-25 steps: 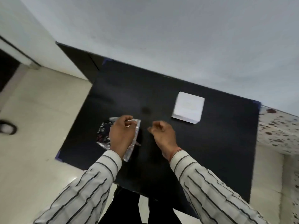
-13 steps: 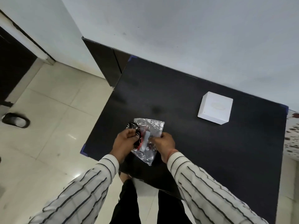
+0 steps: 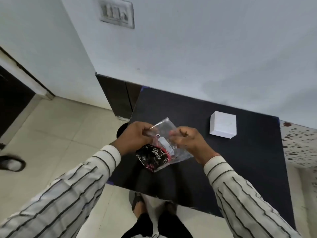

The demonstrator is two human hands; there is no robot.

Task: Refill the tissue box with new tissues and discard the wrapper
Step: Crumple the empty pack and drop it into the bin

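Both hands are up over the near-left part of the black counter [image 3: 223,169], and between them is the wrapper [image 3: 164,148], a clear plastic packet held off the surface. The left hand [image 3: 135,136] pinches its upper left edge, fingers curled in tight; the right hand [image 3: 187,140] grips the upper right side, fingertips closed on the film. The two hands sit close together, the packet tilted between them. Its lower left part is black with red markings and the word "Dove" in white script, and a white strip runs across the middle; whether tissues are inside is hard to make out through the glare. The fingertips themselves are partly lost behind the plastic. Well off to the right, on the counter near the wall, stands the white tissue box [image 3: 223,124], its top opening only faintly visible. Striped sleeves [image 3: 240,194] run out of the bottom corners. On the tiled floor at far left, a dark sandal [image 3: 12,164] is cut off by the frame edge.
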